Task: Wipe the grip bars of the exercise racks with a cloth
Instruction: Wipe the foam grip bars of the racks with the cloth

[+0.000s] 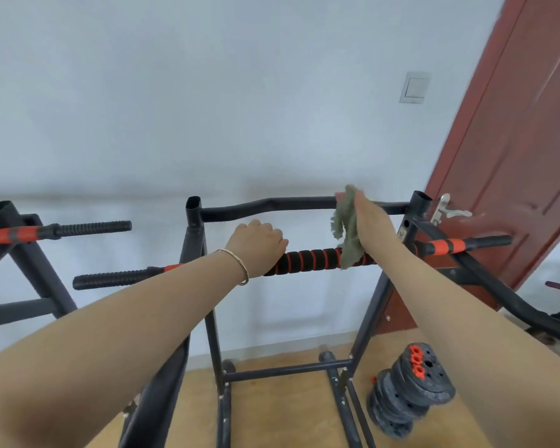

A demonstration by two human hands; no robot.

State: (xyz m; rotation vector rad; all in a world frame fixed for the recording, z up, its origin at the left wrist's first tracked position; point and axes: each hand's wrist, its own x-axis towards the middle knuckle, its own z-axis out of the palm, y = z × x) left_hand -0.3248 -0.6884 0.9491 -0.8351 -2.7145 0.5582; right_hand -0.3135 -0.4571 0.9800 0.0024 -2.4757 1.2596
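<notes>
left hand (256,244) is gripping the black-and-orange foam grip bar (311,260) of the middle rack. right hand (369,221) is clutching a green cloth (345,227) up at the upper black bar (272,203), cloth tail hanging onto the foam grip bar.

Home workout room, this one: black exercise racks (194,221), stacked weight plates (408,389) on wood floor (272,415), light switch (415,87) by the door (514,140).

Grip bar (314,260): black foam, orange-red rings. Cloth (346,234): plain dull grey-green. Rack frame (193,221): matte black. Weight plates (417,388): dark grey, orange-red hubs. Door (514,140): red-brown. Wall (175,108): pale grey-white. Floor (288,415): tan. Bracelet (243,270): gold.
</notes>
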